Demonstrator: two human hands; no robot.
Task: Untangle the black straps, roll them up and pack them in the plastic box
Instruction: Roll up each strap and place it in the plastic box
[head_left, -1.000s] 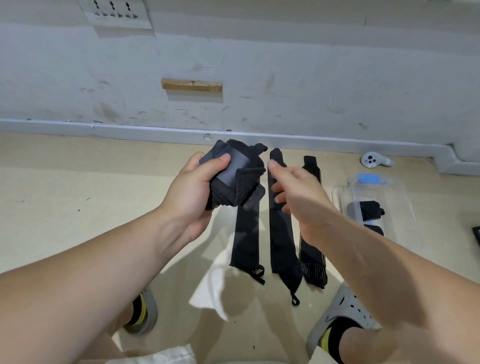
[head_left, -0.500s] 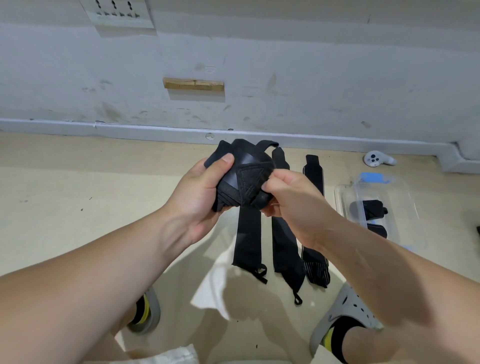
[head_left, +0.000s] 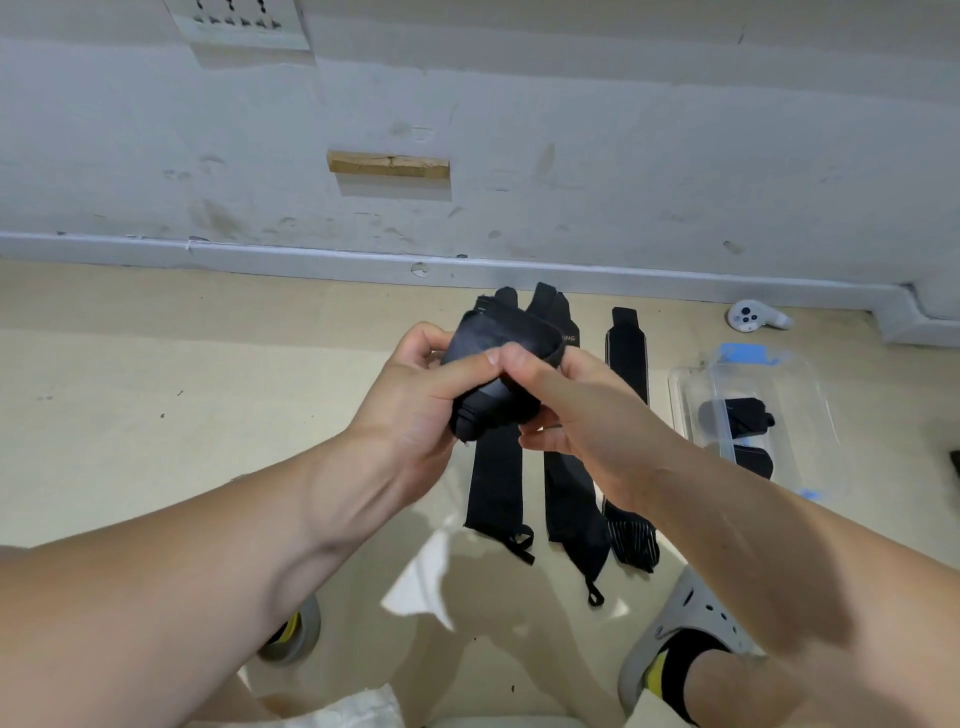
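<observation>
Centre frame: left hand (head_left: 415, 395) and right hand (head_left: 582, 415) are both gripping the rolled strap (head_left: 498, 364), now wound tighter than half a second ago. Plastic box (head_left: 810, 395) is sitting at right.

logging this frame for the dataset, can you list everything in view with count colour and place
rolled strap: 1, black, held in both hands above the floor
flat straps: 3, black, laid side by side on the floor below the hands
plastic box: 1, clear with blue clips, on the floor at right
rolled straps in box: at least 2, black, inside the plastic box
controller: 1, white, on the floor by the baseboard, far right
wood block: 1, tan, fixed on the wall
socket panel: 1, white, top of the wall at left
clogs: 2, grey, on the person's feet at the bottom
left hand: 1, gripping the roll
right hand: 1, fingers pinching the roll
</observation>
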